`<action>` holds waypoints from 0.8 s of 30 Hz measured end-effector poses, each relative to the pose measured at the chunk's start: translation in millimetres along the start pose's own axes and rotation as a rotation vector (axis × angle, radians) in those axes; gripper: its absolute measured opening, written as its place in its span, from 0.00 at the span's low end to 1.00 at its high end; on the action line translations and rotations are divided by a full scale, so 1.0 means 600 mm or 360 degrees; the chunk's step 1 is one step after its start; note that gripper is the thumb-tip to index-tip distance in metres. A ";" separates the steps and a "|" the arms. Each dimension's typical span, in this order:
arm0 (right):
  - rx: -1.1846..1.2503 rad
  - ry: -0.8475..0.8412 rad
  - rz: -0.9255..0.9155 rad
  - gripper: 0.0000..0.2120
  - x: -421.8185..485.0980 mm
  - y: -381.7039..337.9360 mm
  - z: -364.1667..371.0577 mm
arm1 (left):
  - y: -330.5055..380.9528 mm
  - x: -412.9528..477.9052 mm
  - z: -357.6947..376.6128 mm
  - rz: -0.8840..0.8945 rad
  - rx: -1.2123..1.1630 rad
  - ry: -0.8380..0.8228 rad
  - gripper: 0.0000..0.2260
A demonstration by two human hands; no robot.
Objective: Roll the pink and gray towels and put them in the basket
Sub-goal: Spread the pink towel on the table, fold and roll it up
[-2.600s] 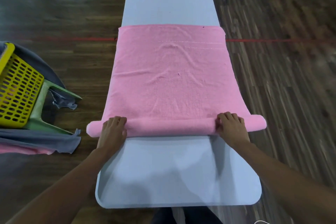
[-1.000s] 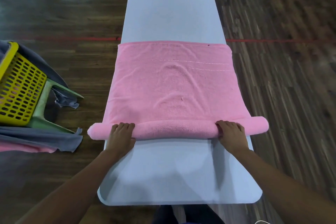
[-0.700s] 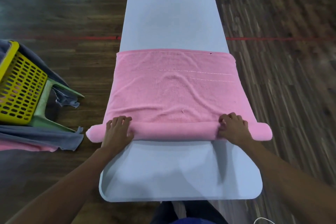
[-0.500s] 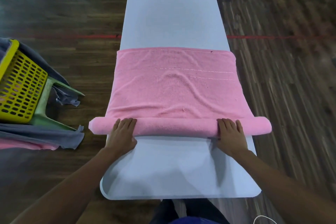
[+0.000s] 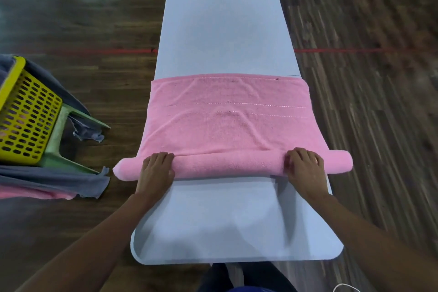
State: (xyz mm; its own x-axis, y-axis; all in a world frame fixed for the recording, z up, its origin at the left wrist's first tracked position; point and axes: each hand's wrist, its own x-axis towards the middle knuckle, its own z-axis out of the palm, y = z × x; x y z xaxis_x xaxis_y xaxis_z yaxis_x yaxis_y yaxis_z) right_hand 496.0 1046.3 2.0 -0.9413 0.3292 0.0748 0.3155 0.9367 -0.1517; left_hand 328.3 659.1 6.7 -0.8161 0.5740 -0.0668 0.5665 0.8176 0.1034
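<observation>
Left hand [image 5: 156, 169] and right hand [image 5: 305, 168] curled over pink towel [image 5: 227, 130] roll, fatter than before, flat part shorter.

2 hands [image 5: 155, 170] [image 5: 305, 169], 1 basket [image 5: 26, 114], 1 table [image 5: 220, 31]

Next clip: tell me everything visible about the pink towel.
The pink towel is terry-like cloth with two stitched lines across it, lying wrinkled across the pale table. Its near part is rolled into a tube overhanging both table sides; the far part lies flat. The left hand and right hand curl over the roll.
</observation>
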 end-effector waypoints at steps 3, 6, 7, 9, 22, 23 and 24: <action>-0.0089 -0.0310 -0.0030 0.28 -0.011 0.001 0.020 | 0.003 -0.009 0.016 0.0056 0.0011 -0.0173 0.24; -0.0127 -0.0388 -0.0007 0.30 -0.003 0.002 0.023 | -0.003 -0.008 0.021 0.0051 0.0037 -0.0296 0.26; -0.0142 -0.0390 0.0008 0.26 0.008 0.001 0.016 | -0.001 -0.004 0.015 0.0029 0.0033 -0.0310 0.22; -0.0180 -0.0600 0.0020 0.20 0.040 -0.003 -0.010 | 0.003 0.012 -0.001 -0.0024 -0.0027 -0.0427 0.17; 0.0055 -0.0469 -0.0059 0.19 0.047 0.001 0.003 | -0.003 0.006 0.025 0.0098 -0.0061 -0.0060 0.24; 0.0006 -0.0524 -0.0114 0.25 0.033 0.006 0.016 | -0.006 0.003 0.026 0.0097 -0.0025 -0.0114 0.27; -0.0042 -0.0554 -0.0144 0.30 0.023 0.011 0.024 | -0.006 0.002 0.026 0.0080 -0.0024 -0.0124 0.28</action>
State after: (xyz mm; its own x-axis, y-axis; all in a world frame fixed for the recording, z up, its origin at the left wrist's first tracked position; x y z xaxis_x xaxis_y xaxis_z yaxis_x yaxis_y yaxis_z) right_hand 483.3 1055.5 -12.0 -0.9486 0.1886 -0.2540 0.2276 0.9645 -0.1337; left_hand 326.7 657.6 -9.4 -0.7752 0.6164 -0.1382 0.6040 0.7873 0.1236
